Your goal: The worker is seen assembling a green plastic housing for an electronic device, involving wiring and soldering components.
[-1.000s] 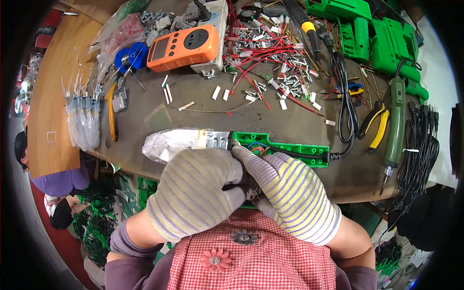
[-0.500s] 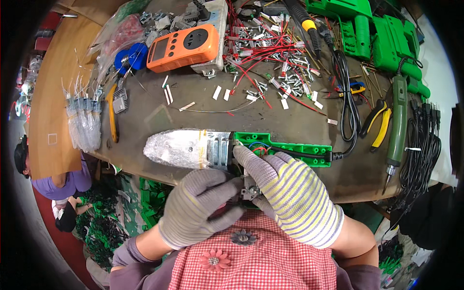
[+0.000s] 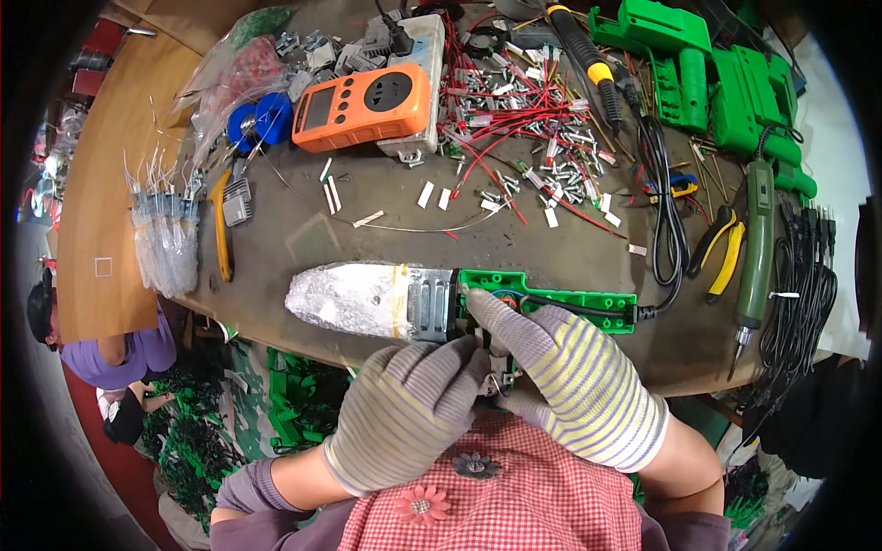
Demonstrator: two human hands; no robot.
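Observation:
A small grey metal part (image 3: pixel 499 369) is pinched between my two gloved hands at the table's front edge; the fingers partly cover it. My left hand (image 3: pixel 400 404) closes on it from the left. From the right, my right hand (image 3: pixel 588 390) holds it, with its forefinger reaching over the green plastic housing half (image 3: pixel 588 301). Blue and red wires and a black cord lie in that housing. Joined to its left end is a metal barrel (image 3: pixel 429 303), whose far part is covered in clear bubble wrap (image 3: pixel 342 299).
An orange meter (image 3: pixel 363 106) stands at the back, beside red wires (image 3: pixel 514 119) and loose screws. Yellow-black pliers (image 3: pixel 726 253), an olive electric screwdriver (image 3: pixel 756 243) and black cords (image 3: pixel 808 275) lie at right. Bagged parts (image 3: pixel 165 234) stand left. Another person (image 3: pixel 119 354) sits far left.
My left fingers have drawn in closer around the small grey part. The view has shifted slightly, so the table's things appear lower and farther right.

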